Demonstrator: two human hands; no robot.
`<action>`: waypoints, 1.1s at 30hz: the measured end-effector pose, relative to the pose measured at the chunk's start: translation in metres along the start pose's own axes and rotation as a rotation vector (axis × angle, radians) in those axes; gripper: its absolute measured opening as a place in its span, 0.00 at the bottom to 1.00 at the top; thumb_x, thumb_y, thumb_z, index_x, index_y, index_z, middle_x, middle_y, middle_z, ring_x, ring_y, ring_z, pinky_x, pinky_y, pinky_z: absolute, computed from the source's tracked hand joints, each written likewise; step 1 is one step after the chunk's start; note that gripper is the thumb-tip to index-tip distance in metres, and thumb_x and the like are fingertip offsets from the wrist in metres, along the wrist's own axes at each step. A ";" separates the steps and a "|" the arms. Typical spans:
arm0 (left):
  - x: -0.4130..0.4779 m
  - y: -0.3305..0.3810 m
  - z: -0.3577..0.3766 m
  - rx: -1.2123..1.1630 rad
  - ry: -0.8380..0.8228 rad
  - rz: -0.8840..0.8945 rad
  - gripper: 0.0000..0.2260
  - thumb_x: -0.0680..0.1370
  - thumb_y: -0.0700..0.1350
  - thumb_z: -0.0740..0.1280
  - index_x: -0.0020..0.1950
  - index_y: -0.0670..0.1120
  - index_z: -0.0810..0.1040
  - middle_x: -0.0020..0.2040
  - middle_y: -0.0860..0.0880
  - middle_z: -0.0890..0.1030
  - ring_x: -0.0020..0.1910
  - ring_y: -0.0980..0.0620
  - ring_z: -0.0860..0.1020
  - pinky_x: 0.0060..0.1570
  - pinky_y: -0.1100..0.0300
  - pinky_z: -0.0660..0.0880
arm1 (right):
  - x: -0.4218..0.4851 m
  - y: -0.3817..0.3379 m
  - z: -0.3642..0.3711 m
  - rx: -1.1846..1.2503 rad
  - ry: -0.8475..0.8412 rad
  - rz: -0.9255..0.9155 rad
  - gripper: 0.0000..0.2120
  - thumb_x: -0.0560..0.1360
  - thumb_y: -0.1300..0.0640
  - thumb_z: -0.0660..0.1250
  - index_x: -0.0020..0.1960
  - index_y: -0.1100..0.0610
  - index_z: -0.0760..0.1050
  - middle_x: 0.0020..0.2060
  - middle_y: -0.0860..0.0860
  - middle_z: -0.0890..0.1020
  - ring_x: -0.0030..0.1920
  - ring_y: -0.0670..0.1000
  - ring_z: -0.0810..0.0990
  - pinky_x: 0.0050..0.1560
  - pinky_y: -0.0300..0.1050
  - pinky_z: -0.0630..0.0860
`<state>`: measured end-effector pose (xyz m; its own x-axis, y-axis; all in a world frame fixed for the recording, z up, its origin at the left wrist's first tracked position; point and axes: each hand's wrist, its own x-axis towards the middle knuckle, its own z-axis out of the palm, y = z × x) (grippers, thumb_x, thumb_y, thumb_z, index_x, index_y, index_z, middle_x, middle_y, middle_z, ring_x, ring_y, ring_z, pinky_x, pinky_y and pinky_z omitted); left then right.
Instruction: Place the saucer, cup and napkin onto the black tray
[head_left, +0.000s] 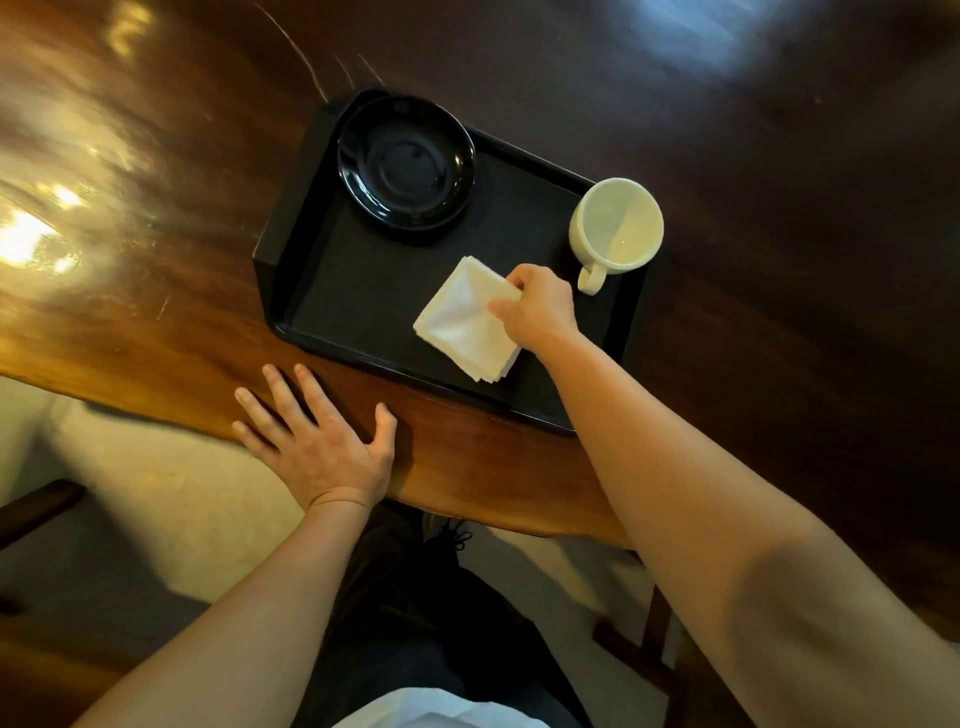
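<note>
A black tray (332, 270) lies on the dark wooden table. A black saucer (406, 162) sits in its far left corner. A cream cup (616, 226) stands upright at the tray's right end, handle toward me. A stack of white folded napkins (462, 319) rests on the tray's near middle, and my right hand (540, 306) pinches its right corner. My left hand (317, 441) lies flat with fingers spread on the table's near edge, left of the tray.
The glossy wooden table (156, 234) stretches left and far beyond the tray, with bright reflections on its left part. Its near edge runs diagonally just below my left hand. A dark chair part (36, 509) shows at the lower left on the floor.
</note>
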<state>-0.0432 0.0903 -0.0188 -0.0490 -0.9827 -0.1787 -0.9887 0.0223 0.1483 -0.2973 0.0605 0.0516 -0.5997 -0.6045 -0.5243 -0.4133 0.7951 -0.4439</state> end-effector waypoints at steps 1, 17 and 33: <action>0.000 0.000 0.000 0.000 0.000 0.002 0.43 0.75 0.68 0.57 0.83 0.43 0.58 0.84 0.39 0.55 0.82 0.32 0.49 0.78 0.34 0.45 | 0.000 0.002 -0.001 0.045 0.035 0.021 0.06 0.78 0.57 0.69 0.55 0.56 0.77 0.50 0.51 0.77 0.52 0.53 0.78 0.49 0.48 0.78; -0.001 -0.001 0.002 -0.009 -0.015 0.011 0.43 0.76 0.68 0.57 0.83 0.43 0.57 0.84 0.39 0.54 0.82 0.32 0.49 0.78 0.34 0.45 | -0.010 0.009 0.005 0.089 0.129 0.058 0.07 0.80 0.56 0.67 0.56 0.57 0.75 0.49 0.51 0.75 0.52 0.53 0.78 0.54 0.53 0.81; 0.009 0.006 -0.036 0.108 -0.382 -0.003 0.45 0.79 0.71 0.52 0.84 0.44 0.38 0.84 0.40 0.36 0.81 0.32 0.35 0.78 0.35 0.38 | -0.054 0.015 -0.037 -0.135 -0.234 -0.089 0.34 0.84 0.56 0.60 0.84 0.48 0.46 0.76 0.59 0.69 0.70 0.60 0.73 0.66 0.52 0.73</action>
